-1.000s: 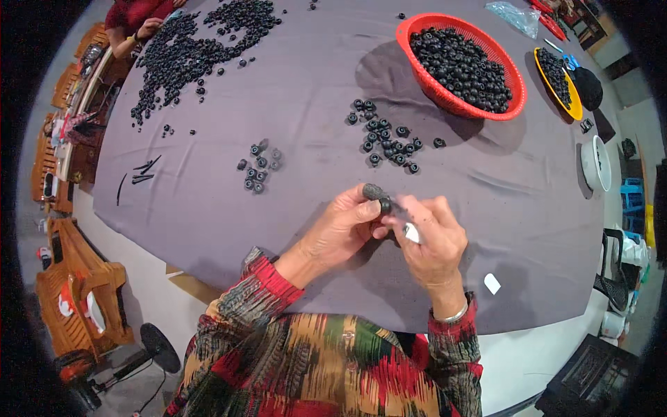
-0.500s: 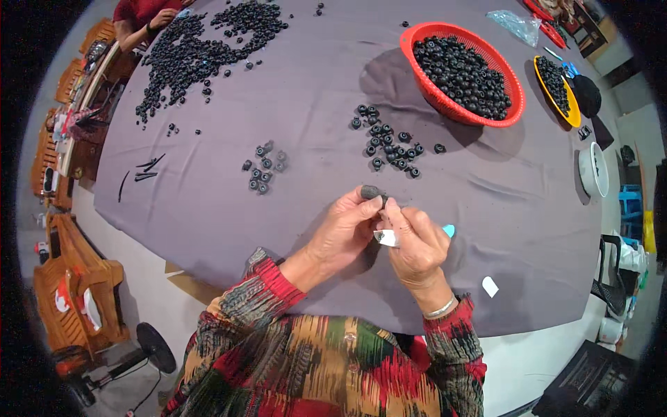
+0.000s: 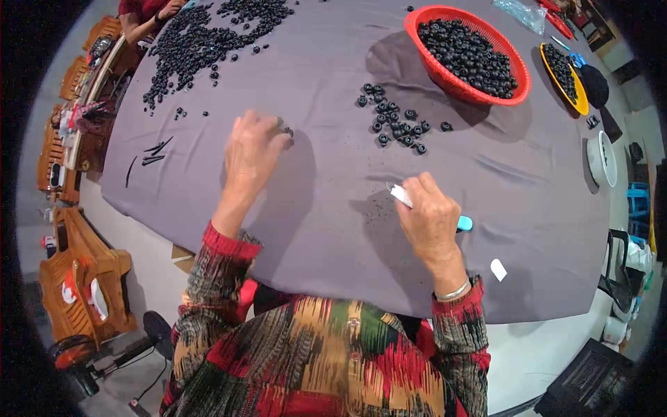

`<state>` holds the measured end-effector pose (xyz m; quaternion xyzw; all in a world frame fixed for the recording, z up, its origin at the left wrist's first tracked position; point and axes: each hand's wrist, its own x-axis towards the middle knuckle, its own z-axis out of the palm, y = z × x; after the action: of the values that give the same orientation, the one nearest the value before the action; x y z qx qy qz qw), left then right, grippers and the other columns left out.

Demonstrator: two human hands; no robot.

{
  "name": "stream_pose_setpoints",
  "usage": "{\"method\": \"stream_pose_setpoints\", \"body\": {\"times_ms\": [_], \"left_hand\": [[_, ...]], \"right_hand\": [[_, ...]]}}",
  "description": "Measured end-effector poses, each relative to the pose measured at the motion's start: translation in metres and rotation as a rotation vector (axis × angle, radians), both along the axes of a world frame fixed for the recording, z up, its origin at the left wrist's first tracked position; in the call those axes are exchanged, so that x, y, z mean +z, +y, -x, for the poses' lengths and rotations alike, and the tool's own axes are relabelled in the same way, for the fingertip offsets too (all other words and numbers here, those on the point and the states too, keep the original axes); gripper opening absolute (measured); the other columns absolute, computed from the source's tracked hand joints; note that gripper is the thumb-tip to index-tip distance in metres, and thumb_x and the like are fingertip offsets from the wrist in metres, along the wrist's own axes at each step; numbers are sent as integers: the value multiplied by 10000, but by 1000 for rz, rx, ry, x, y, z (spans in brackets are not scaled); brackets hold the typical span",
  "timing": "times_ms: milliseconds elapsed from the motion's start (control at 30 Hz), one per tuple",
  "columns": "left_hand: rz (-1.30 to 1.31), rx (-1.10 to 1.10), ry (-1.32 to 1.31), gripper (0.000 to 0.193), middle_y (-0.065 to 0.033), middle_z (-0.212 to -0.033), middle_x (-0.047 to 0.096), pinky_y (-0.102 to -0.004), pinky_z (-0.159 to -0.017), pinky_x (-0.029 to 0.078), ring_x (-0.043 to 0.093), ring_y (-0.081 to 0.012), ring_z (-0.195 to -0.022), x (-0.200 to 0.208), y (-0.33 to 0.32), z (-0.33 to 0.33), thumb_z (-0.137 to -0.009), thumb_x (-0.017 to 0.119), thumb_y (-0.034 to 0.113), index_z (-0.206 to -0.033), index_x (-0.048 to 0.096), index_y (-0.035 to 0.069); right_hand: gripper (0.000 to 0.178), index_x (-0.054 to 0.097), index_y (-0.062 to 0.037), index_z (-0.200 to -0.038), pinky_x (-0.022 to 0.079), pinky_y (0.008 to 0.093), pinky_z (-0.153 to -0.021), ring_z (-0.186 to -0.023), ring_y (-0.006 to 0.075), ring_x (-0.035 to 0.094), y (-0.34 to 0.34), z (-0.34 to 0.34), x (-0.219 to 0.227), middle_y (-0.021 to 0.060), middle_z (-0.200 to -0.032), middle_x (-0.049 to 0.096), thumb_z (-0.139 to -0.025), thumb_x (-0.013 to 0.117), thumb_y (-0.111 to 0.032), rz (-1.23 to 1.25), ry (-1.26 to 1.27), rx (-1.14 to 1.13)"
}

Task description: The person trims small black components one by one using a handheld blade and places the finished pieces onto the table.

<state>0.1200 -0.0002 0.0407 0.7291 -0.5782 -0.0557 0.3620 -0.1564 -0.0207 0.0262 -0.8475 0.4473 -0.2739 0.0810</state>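
Note:
My right hand (image 3: 432,212) is closed around a slim hand tool with a white front (image 3: 401,195) and a teal end (image 3: 465,223); a thin curved tip sticks out of the white part. Dark crumbs (image 3: 379,210) dot the grey cloth beside it. My left hand (image 3: 251,149) reaches over the small group of black ring-like parts, its fingertips smeared by motion. One black part (image 3: 288,132) shows next to its thumb; the hand hides the others, and whether it grips any cannot be told. Farther off, between the hands, lies a loose cluster of similar black parts (image 3: 397,130).
A red basket (image 3: 526,76) full of black parts stands at the back right, near a yellow plate (image 3: 582,101) and a white bowl (image 3: 611,167). A large spread of parts (image 3: 187,48) covers the far left, where another person's arm (image 3: 149,26) rests. Black strips (image 3: 153,160) lie at left.
My hands have parted. The left has moved left and away from me to the small group; the black piece they held together no longer shows. My right hand keeps the tool, slightly farther right.

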Motion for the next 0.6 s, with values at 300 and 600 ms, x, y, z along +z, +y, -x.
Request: {"method": "stream_pose_setpoints", "body": {"times_ms": [300, 600], "left_hand": [[19, -287, 80, 224, -120, -792, 580, -385, -642, 465, 576, -296, -697, -23, -53, 86, -778, 713, 157, -918, 633, 1], [-88, -312, -70, 202, -129, -753, 628, -370, -596, 456, 564, -287, -637, -21, -68, 83, -803, 687, 154, -912, 633, -7]], "right_hand": [[140, 594, -74, -816, 479, 369, -530, -642, 283, 607, -4, 9, -3, 69, -753, 575, -715, 688, -57, 14, -45, -27], [160, 615, -69, -846, 476, 377, -521, -643, 284, 612, -6, 10, -3, 72, -749, 580, -707, 689, -45, 15, -55, -22]]}}
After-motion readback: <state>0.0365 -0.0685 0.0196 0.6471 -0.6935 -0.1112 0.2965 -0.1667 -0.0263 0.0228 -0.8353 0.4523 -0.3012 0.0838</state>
